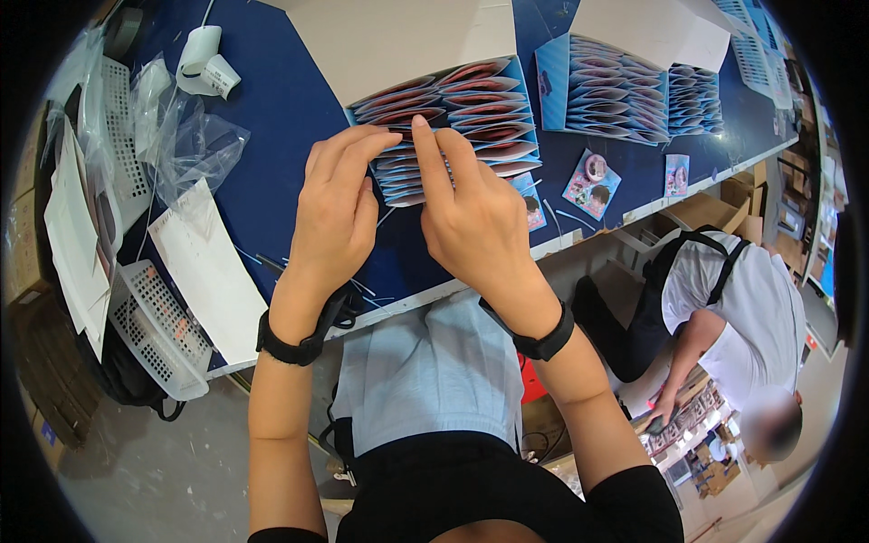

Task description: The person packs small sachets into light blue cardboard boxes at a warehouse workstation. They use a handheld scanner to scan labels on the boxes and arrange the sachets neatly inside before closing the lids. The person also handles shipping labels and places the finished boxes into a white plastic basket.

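A fanned, overlapping stack of light-blue paper pockets (pixel 471 113) with reddish cards inside lies on the dark blue table (pixel 281 109), under a tan cardboard sheet (pixel 398 41). My left hand (pixel 339 204) and my right hand (pixel 466 204) rest side by side on the near end of this stack. Their fingertips press and pinch the edges of the nearest pockets. Both wrists carry black bands. What lies under my palms is hidden.
A second fan of blue pockets (pixel 625 90) lies to the right, with small picture cards (pixel 591 184) near the table edge. Clear plastic bags (pixel 186 136), white perforated trays (pixel 158 330) and a white paper strip (pixel 208 271) sit left. Another person (pixel 742 308) bends over boxes on the floor at right.
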Tool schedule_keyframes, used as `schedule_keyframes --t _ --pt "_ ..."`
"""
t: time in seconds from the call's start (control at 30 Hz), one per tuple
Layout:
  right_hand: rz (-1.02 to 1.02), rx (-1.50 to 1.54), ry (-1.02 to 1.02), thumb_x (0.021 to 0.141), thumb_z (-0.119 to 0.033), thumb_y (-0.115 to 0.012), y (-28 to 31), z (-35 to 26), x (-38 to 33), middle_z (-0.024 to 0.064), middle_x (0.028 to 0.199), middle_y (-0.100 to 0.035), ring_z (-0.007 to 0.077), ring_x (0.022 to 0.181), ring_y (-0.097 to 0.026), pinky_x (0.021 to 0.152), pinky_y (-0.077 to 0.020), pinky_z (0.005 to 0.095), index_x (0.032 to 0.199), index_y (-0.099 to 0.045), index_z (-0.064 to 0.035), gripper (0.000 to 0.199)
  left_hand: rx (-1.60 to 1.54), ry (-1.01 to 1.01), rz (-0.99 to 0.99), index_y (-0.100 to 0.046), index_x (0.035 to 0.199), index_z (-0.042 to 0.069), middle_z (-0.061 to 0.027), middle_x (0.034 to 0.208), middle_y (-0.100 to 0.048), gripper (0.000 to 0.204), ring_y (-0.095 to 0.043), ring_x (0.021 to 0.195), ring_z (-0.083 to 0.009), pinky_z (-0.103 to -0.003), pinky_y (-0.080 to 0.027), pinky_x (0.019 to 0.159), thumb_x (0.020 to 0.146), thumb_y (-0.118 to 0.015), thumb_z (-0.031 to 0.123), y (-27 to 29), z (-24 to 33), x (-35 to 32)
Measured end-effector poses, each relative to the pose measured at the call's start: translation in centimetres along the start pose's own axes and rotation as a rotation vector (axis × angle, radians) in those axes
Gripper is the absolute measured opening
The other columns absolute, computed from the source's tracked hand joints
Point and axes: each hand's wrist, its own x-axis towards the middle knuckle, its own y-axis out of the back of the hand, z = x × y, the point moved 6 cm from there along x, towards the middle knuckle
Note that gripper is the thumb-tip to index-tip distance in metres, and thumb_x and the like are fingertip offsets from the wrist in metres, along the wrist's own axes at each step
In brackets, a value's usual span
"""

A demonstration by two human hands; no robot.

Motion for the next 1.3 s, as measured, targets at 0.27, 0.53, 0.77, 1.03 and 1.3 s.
schedule_keyframes --t 0.27,0.53,0.77,1.03,1.3 --pt "0.03 -0.011 -0.012 0.065 -0.005 -0.056 0.2 0.0 0.6 0.012 0.115 -0.051 0.0167 0.055 -0.051 0.05 -0.0442 0.0241 0.11 -0.052 0.0055 0.047 0.019 -0.004 -0.012 -0.056 0.108 0.003 -0.0143 0.109 -0.056 0.042 -0.051 0.101 -0.031 -0.035 -0.039 0.089 0.069 -0.044 -0.01 0.0 0.1 0.0" --pt "-0.075 -0.034 -0.035 0.062 -0.001 -0.057 0.1 0.0 1.0 0.0094 0.126 -0.049 0.0178 0.058 -0.054 0.053 -0.0463 0.0264 0.111 -0.054 0.0018 0.049 0.03 0.0 -0.017 -0.056 0.107 0.003 -0.0144 0.109 -0.055 0.041 -0.051 0.101 -0.0311 -0.036 -0.04 0.089 0.07 -0.045 -0.011 0.0 0.1 0.1" --pt "-0.02 -0.051 -0.021 0.064 -0.003 -0.057 0.1 0.0 0.6 0.0077 0.123 -0.052 0.0159 0.057 -0.053 0.053 -0.0463 0.0252 0.116 -0.053 -0.0009 0.053 0.027 -0.004 0.009 -0.057 0.106 0.004 -0.0127 0.106 -0.055 0.042 -0.051 0.093 -0.0302 -0.036 -0.041 0.083 0.069 -0.045 -0.011 0.0 0.2 0.1" --pt "-0.068 -0.057 -0.037 0.065 -0.004 -0.056 0.1 0.0 1.1 0.0063 0.118 -0.051 0.0156 0.056 -0.052 0.053 -0.0463 0.0257 0.118 -0.052 -0.0006 0.053 0.032 -0.004 0.002 -0.057 0.106 0.003 -0.0128 0.105 -0.055 0.042 -0.05 0.093 -0.03 -0.036 -0.04 0.083 0.068 -0.045 -0.012 -0.1 0.2 0.2" --pt "-0.1 -0.106 -0.09 0.066 -0.005 -0.056 -0.1 -0.2 1.6 0.0072 0.105 -0.049 0.0172 0.054 -0.05 0.048 -0.0447 0.0269 0.123 -0.048 -0.0003 0.057 0.051 0.048 -0.067 -0.055 0.108 0.001 -0.0139 0.109 -0.055 0.04 -0.051 0.101 -0.0287 -0.033 -0.043 0.082 0.071 -0.046 -0.01 -0.2 0.3 0.0"
